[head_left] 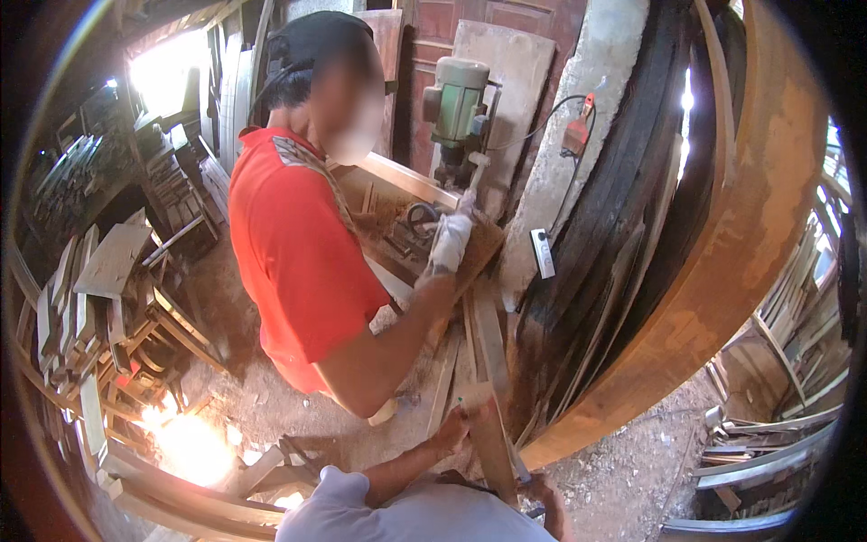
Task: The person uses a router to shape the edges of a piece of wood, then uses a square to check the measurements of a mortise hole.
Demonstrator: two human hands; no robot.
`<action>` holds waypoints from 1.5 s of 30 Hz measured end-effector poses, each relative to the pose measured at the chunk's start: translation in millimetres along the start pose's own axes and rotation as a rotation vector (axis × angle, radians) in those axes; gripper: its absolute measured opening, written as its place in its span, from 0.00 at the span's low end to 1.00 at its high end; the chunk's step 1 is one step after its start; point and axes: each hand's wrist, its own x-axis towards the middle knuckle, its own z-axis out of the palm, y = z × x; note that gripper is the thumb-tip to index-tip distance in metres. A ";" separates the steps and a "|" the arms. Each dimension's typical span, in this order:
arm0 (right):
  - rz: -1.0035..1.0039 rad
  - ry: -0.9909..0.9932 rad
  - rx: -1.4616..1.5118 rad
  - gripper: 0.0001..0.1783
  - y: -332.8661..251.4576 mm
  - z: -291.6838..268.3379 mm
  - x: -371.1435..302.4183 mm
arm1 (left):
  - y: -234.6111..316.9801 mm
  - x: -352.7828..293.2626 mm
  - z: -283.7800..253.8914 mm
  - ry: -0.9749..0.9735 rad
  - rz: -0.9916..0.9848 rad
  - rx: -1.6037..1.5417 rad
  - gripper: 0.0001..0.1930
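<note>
A flat, pale wooden board (489,443) stands at a slant before me, with a small green mark near its upper end. My left hand (450,432) grips its left edge near that end, fingers closed on the wood. Low on the other side of the board is my right hand (547,499); it is dark and partly cut off, so its fingers cannot be made out. A thin bluish-grey strip (519,465) runs along the board's right edge close to that hand, and its kind is unclear.
A co-worker in a red shirt (293,248) stands ahead, a white-gloved hand (451,242) at a green-motored machine (460,99). A large curved timber (673,316) arches on the right. Stacked wood pieces (99,289) lie left. A power strip (542,253) hangs by a post.
</note>
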 end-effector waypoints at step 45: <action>0.026 -0.044 -0.154 0.30 56.3 10.5 23.2 | -22.6 5.1 14.3 -0.140 0.056 0.056 0.20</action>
